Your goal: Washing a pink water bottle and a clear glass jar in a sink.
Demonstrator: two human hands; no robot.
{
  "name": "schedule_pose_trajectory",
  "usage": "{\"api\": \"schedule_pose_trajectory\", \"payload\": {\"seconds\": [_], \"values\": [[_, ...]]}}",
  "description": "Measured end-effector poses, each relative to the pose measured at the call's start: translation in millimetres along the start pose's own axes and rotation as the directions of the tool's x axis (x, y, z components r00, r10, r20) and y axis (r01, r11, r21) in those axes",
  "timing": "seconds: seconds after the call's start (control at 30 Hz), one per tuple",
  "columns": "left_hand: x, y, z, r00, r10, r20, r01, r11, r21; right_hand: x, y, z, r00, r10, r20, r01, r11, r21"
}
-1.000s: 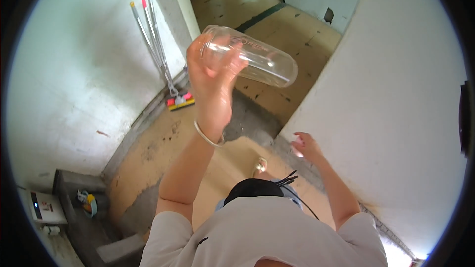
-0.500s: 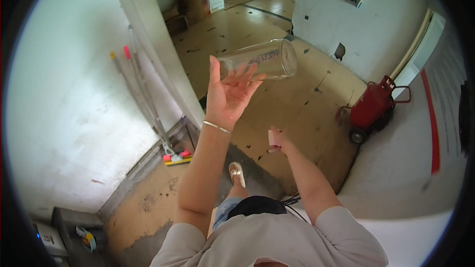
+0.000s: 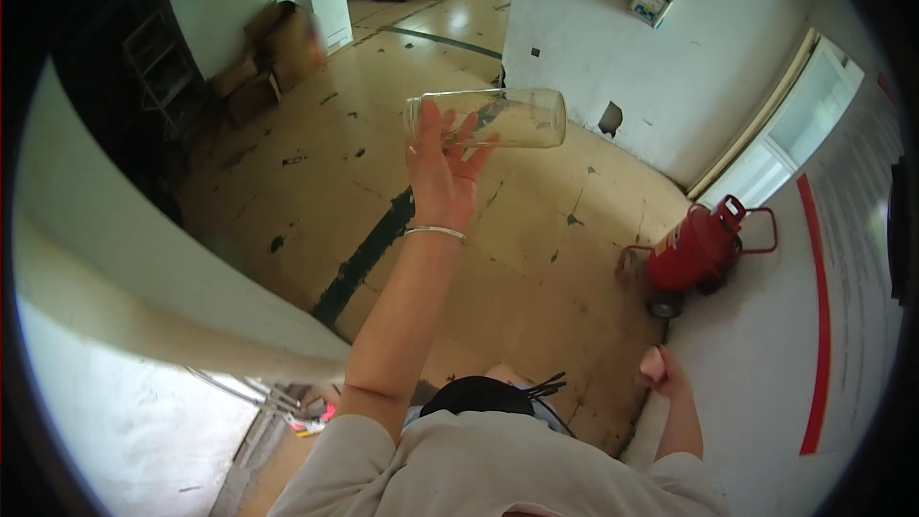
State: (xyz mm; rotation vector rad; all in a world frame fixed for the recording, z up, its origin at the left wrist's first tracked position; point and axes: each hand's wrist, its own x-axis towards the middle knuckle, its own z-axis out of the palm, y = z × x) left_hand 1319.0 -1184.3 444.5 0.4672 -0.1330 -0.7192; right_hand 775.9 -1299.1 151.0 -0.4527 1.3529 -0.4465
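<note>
My left hand (image 3: 441,172) is raised in front of me with its fingers spread under a clear glass jar (image 3: 507,119). The jar lies on its side across my fingertips, its base pointing right. A thin bangle (image 3: 434,231) circles that wrist. My right hand (image 3: 655,368) hangs low at the right, closed around a small pink object that I cannot identify.
A red wheeled fire extinguisher (image 3: 694,253) stands by the right wall. Cardboard boxes (image 3: 273,53) and a dark shelf (image 3: 158,62) sit at the far left. A white wall corner (image 3: 144,268) juts in at the left, mop handles (image 3: 254,393) below it. A dark strip (image 3: 369,254) crosses the worn yellow floor.
The view has swung right and forward past the wall corner into the room. My left hand still carries the jar aloft. My right hand dropped from mid-frame to the lower right.
</note>
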Motion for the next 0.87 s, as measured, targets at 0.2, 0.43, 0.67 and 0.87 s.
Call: {"api": "schedule_pose_trajectory", "payload": {"seconds": [0.2,0.43,0.67,0.87], "values": [[202.0,-22.9,-30.1,0.817,0.542,0.198,-0.558,0.655,0.51,125.7,-22.3,-31.3,0.898,0.327,-0.294,-0.27,0.938,0.217],[411.6,7.7,-21.7,0.549,0.592,0.59,-0.534,-0.293,0.793,275.2,-285.6,355.9,0.996,-0.084,0.019,0.084,0.916,-0.392],[661.8,32.6,-62.3,0.766,0.233,0.599,-0.387,-0.576,0.72,305.3,-533.4,671.0,0.471,-0.539,0.698,0.783,0.621,-0.048],[856.9,162.8,-401.2,0.829,-0.347,-0.438,0.549,0.355,0.757,655.1,-566.2,676.4,0.192,-0.34,0.921,0.204,0.932,0.301]]}}
